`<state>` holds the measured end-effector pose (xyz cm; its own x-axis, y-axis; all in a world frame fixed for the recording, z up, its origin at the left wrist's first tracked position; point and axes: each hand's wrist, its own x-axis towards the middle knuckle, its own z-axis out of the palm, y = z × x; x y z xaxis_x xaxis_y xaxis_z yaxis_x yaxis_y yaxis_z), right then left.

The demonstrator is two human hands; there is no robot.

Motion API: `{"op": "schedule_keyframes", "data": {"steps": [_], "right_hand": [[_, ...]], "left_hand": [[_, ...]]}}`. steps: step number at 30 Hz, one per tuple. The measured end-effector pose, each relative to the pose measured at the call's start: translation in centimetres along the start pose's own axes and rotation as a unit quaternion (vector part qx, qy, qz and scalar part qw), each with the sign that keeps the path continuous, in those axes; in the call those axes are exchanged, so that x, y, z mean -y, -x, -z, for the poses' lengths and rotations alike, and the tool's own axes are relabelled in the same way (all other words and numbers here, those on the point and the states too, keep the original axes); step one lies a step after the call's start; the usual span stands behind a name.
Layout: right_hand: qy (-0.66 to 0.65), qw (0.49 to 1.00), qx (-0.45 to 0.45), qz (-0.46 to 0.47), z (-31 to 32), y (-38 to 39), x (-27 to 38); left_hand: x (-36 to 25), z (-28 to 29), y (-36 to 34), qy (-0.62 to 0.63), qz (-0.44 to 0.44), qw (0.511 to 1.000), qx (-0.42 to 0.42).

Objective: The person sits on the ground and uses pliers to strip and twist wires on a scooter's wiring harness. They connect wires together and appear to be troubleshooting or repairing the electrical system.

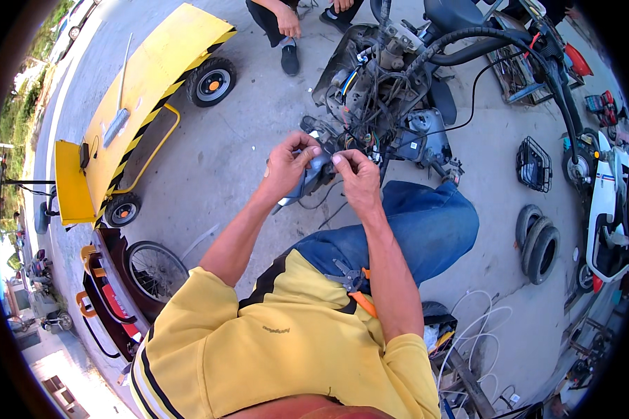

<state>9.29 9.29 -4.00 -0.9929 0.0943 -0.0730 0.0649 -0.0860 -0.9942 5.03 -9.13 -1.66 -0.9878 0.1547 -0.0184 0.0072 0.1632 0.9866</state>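
My left hand (286, 167) and my right hand (360, 183) are almost touching in front of the opened front of a scooter (377, 91). Thumb and forefinger are pinched on each hand. Between them runs what looks like a thin dark wire (328, 149), small and partly hidden by the fingertips. Just beyond, exposed wiring (374, 140) in several colours hangs from the scooter's bare frame. A grey-blue rounded part (316, 171) lies below the hands. Pliers with orange handles (360, 297) rest on my lap beside the right forearm.
At the left stands a yellow flatbed cart (147, 63) with a brush on it. Near it is a spoked wheel (154, 269). Loose tyres (540, 244), a black wire basket (533, 164) and a white scooter (611, 209) are at the right. Another person's hand (286, 21) shows at the top.
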Motion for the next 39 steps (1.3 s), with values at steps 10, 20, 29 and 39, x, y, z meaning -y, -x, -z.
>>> {"op": "schedule_keyframes", "data": {"steps": [10,20,29,39], "right_hand": [[-0.159,0.984,-0.044,-0.066,-0.4,-1.6,-0.2],[-0.16,0.985,-0.051,-0.049,-1.2,-2.2,0.1],[-0.058,0.995,-0.064,0.052,-1.6,-2.5,-0.4],[0.016,0.994,-0.067,0.089,-1.1,-2.0,0.9]], "left_hand": [[0.2,-1.4,-3.6,-0.144,-0.131,0.978,-0.076],[0.5,-2.7,-2.0,-0.145,-0.21,0.961,-0.11],[0.3,-2.3,-1.7,-0.337,-0.391,0.849,-0.11],[-0.7,-1.3,-2.1,-0.4,-0.468,0.787,-0.037]]}}
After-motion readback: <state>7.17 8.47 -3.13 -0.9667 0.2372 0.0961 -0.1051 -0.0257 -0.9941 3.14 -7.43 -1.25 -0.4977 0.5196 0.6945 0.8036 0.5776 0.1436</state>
